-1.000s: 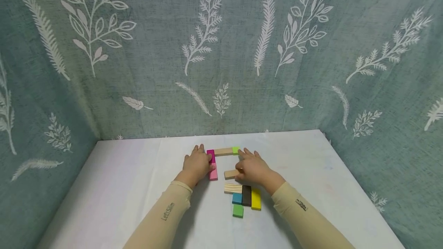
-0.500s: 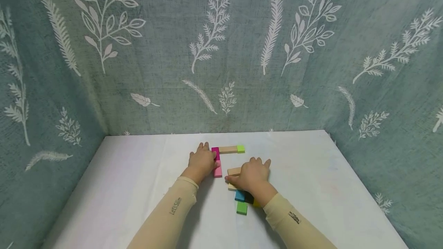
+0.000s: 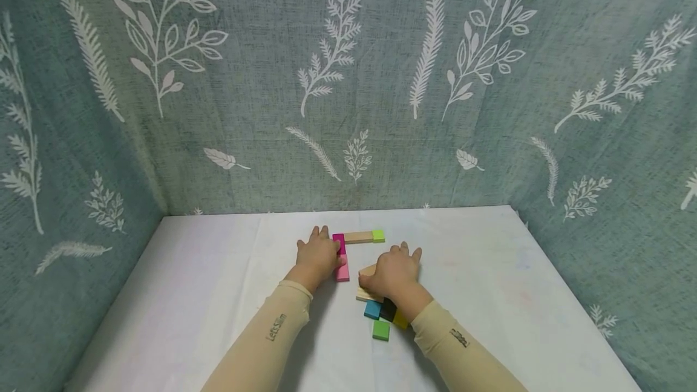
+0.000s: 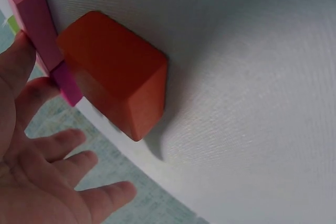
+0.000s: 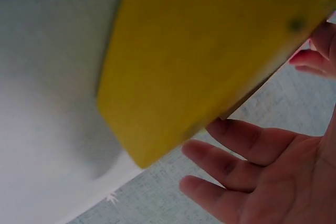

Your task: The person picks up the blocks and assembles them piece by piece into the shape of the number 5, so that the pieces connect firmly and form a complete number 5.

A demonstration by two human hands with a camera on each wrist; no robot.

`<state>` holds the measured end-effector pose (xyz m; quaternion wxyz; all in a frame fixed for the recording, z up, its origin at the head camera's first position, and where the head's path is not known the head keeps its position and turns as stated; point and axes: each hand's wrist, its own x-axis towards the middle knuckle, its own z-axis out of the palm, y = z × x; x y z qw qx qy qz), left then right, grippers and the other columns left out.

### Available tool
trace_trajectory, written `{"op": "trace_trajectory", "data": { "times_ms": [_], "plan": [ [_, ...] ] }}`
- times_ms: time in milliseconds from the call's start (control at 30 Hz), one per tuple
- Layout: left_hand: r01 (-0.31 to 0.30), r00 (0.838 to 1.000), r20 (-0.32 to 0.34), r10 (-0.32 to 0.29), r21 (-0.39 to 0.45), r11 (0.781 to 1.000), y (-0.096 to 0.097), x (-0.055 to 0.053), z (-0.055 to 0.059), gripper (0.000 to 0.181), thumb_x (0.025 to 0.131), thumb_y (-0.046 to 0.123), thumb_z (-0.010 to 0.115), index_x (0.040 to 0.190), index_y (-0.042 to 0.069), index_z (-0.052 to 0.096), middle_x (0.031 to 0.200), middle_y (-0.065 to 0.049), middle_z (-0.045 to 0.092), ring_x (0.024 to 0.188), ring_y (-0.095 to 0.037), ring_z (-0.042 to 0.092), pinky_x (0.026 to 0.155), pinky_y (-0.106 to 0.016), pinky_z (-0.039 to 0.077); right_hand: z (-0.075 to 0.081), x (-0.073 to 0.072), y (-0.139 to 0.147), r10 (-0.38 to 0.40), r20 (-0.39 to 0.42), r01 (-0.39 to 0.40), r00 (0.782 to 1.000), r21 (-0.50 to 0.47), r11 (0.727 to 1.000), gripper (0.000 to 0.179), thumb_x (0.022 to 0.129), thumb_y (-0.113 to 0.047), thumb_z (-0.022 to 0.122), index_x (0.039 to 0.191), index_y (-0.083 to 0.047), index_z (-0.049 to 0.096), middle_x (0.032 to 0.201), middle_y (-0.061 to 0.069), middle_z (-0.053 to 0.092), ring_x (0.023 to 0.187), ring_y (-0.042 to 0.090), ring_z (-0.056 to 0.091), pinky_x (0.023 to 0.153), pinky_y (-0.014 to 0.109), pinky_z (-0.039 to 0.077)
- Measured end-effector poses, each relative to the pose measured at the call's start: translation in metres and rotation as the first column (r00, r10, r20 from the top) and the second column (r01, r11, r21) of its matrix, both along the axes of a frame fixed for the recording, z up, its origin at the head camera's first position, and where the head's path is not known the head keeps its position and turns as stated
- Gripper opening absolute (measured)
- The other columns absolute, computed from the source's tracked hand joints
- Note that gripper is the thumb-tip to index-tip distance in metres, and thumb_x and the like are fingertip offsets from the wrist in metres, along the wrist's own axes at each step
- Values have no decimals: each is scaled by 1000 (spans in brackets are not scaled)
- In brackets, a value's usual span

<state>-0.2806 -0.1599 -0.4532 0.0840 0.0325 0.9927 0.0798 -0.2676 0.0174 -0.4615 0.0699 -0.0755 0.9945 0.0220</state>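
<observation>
In the head view my left hand touches a magenta block and the pink block in line with it. The left wrist view shows thumb and index finger against these blocks, other fingers spread; an orange block stands beside them. My right hand pinches a plain wooden block, mostly hidden under the palm. Just below lie a striped wooden block, a blue block, a black block and a yellow block, partly under the right wrist.
A tan wooden block runs from the magenta block to a lime block. Nearest the person lies a green block. The white table is bordered by leaf-printed curtains.
My right hand has come left and nearer, over the plain wooden block, which now lies slanted. The blue, black and yellow blocks have turned slightly. My left hand stays at the pink blocks.
</observation>
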Motion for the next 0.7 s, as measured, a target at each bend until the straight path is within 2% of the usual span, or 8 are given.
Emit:
{"op": "trace_trajectory", "data": {
  "times_ms": [300,433,700],
  "plan": [
    [-2,1000,-15,2,-9,1000,-2,0,0,51,91,46,69,134,18,67,161,-18,37,153,-40,25,114,-74,25,1,-5,1,57,-9,-58,998,-146,988,74,75,-71,66,95,0,75,150,19,51,147,39,36,117,67,26],
    [-6,1000,-19,6,-11,1000,-2,1,-1,52,91,47,69,136,20,66,160,-18,38,153,-40,25,114,-75,21,-1,-7,-1,75,-6,-75,997,-163,984,79,74,-72,69,101,1,75,152,19,49,147,39,36,117,66,28],
    [-19,999,-35,20,3,1000,0,2,-3,49,91,46,70,132,19,69,158,-18,42,152,-41,28,114,-76,22,-2,-8,-5,76,14,-73,997,-159,985,83,73,-71,67,111,3,73,152,20,48,147,40,36,116,66,29]
  ]
}}
